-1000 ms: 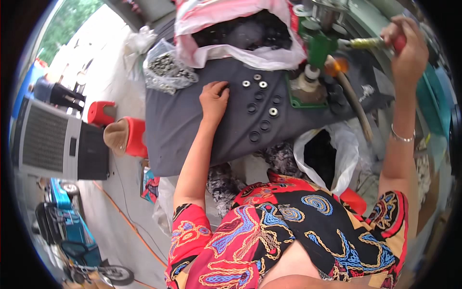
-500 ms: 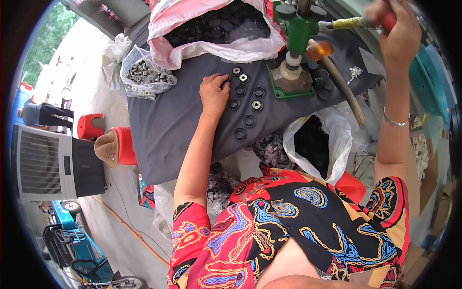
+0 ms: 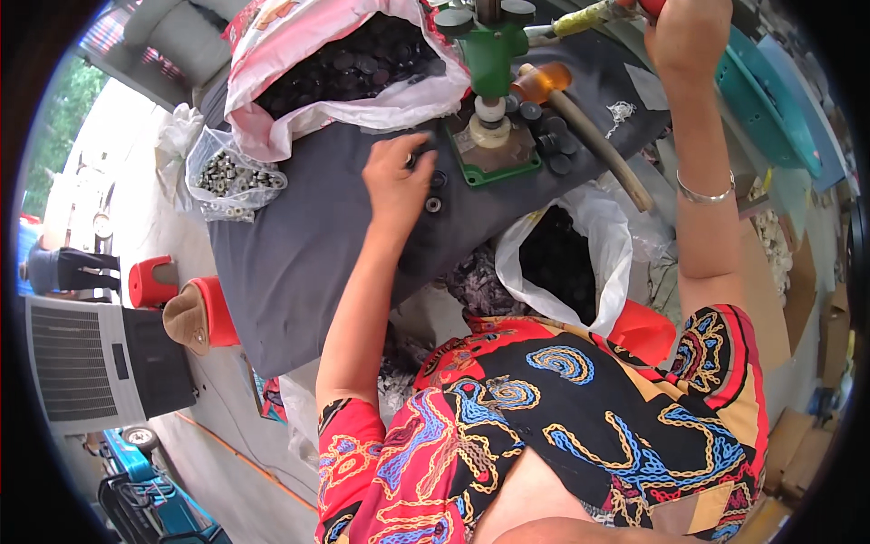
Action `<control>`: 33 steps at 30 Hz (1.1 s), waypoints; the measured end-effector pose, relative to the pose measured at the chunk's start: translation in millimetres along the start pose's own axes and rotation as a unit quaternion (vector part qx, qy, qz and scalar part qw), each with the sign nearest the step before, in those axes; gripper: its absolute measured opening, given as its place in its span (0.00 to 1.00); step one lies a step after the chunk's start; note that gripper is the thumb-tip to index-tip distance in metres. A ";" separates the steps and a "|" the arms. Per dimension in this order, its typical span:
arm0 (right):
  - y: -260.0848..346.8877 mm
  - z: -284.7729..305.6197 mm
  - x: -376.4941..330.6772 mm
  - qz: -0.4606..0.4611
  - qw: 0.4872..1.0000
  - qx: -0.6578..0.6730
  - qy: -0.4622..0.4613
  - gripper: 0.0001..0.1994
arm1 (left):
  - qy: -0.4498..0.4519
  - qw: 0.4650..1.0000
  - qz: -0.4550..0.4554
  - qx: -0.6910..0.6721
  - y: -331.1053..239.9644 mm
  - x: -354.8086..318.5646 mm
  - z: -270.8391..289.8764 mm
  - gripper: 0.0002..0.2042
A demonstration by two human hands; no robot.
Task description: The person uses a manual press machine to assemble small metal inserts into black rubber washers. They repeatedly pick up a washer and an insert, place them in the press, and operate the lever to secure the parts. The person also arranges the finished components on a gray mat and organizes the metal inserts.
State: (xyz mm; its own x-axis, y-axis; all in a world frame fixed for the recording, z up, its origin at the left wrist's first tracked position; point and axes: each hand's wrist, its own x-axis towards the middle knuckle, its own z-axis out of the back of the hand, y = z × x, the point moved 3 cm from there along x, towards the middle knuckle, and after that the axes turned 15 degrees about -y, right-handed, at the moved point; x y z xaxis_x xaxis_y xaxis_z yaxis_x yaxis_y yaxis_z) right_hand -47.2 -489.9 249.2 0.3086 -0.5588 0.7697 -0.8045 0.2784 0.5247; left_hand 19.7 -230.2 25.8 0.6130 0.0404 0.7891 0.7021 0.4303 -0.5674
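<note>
My left hand (image 3: 397, 179) rests palm down on the dark grey cloth (image 3: 299, 245) that covers the table, its fingertips on small round black buttons (image 3: 433, 192) beside the green hand press (image 3: 490, 86). My right hand (image 3: 686, 36) is raised at the top right, closed around the press's lever handle (image 3: 589, 16). A silver bracelet circles that wrist. More black buttons (image 3: 548, 136) lie by the press base.
A pink-and-white sack of black buttons (image 3: 349, 68) stands behind the left hand. A clear bag of metal parts (image 3: 231, 177) lies at the left. A white bag of black pieces (image 3: 562, 258) hangs off the table front. A wooden-handled mallet (image 3: 580, 127) lies by the press. Red stools (image 3: 195, 308) stand on the floor.
My left hand has slid up along the cloth toward the press and now covers the buttons it was beside. My right hand stays on the lever.
</note>
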 end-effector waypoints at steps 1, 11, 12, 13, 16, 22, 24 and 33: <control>1.5 1.6 3.5 -0.042 0.999 -0.015 0.003 0.11 | 0.018 1.000 0.021 -0.001 -9.6 -1.9 -11.9 0.13; -4.6 3.1 4.3 -0.013 0.999 0.019 0.037 0.11 | 0.049 0.997 0.053 -0.008 -24.8 -5.2 -77.9 0.22; -4.5 3.1 4.6 -0.006 0.999 0.022 0.038 0.11 | 0.049 0.997 0.060 -0.012 -24.0 -4.7 -81.6 0.23; -4.1 3.4 4.7 0.002 0.999 0.026 0.038 0.11 | 0.050 0.996 0.066 -0.017 -22.7 -4.3 -85.3 0.23; 0.9 8.9 -3.3 -0.022 0.998 0.011 0.054 0.11 | 0.041 0.996 0.078 -0.024 -21.2 -4.3 -89.8 0.23; -5.6 35.1 -33.8 0.024 0.989 0.096 0.109 0.11 | 0.050 0.993 0.104 -0.001 -20.5 -2.9 -91.7 0.26; -0.7 47.3 -58.5 0.058 0.995 0.037 0.079 0.08 | 0.048 0.993 0.105 -0.011 -20.4 -4.7 -90.0 0.26; -23.9 90.3 -139.9 0.131 0.987 0.019 0.092 0.08 | -0.009 0.999 0.030 0.031 19.3 -0.1 6.3 0.09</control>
State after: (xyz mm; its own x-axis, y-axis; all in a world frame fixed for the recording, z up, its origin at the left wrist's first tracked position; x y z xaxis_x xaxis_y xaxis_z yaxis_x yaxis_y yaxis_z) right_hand -116.9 -488.9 96.2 0.1715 -0.3187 0.9322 -0.8860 0.3639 0.2874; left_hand 30.8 -216.1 16.3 0.6460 0.0826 0.7588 0.6405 0.4821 -0.5977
